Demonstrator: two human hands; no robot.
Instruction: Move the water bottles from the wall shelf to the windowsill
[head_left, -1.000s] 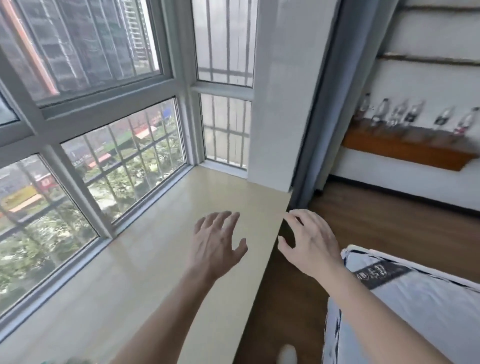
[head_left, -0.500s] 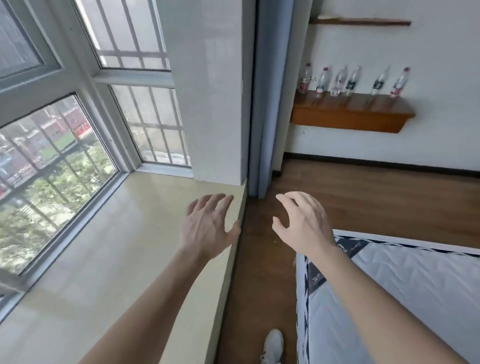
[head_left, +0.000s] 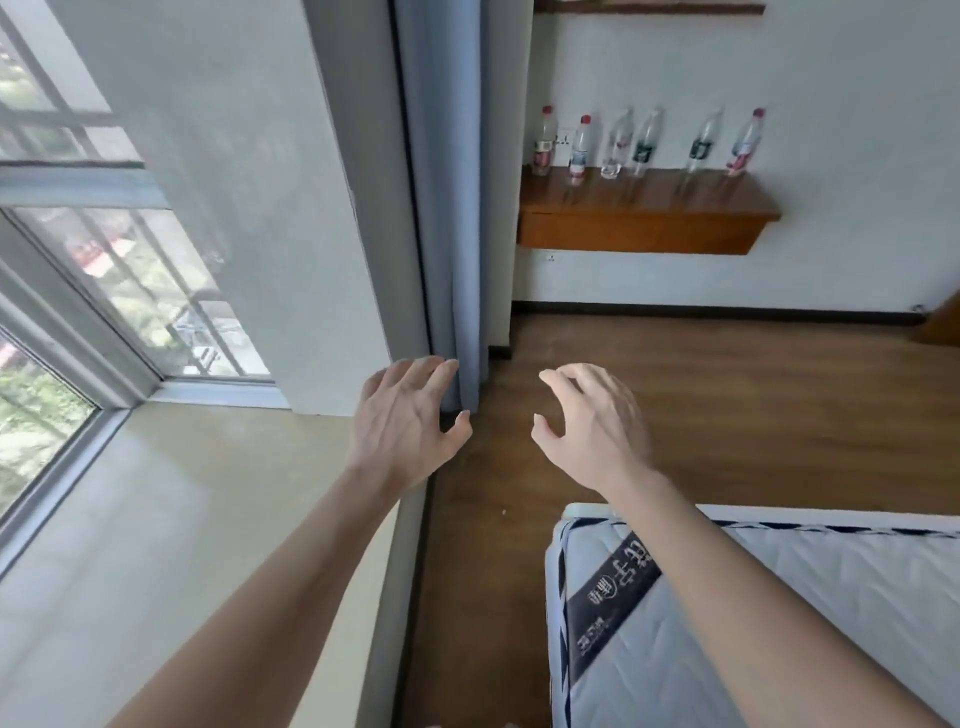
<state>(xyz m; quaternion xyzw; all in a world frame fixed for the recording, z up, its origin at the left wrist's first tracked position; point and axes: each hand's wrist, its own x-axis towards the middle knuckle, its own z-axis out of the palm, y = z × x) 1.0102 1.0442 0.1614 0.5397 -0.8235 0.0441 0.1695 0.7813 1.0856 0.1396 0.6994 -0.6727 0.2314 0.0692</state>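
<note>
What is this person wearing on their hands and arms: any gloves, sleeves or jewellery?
Nothing that shows. The left hand and right hand are bare, with no gloves, rings or watch. The left forearm and right forearm are bare too, as far up as the picture reaches; no sleeve, strap or marking is in view. The nails that show look unpainted.

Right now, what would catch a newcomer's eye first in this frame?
Mid-frame, the left grip hovers by the windowsill edge and the right grip over the floor, both bare, open and empty. Six water bottles stand in a row on the wall shelf at upper right. A white mattress fills the lower right corner.
</note>
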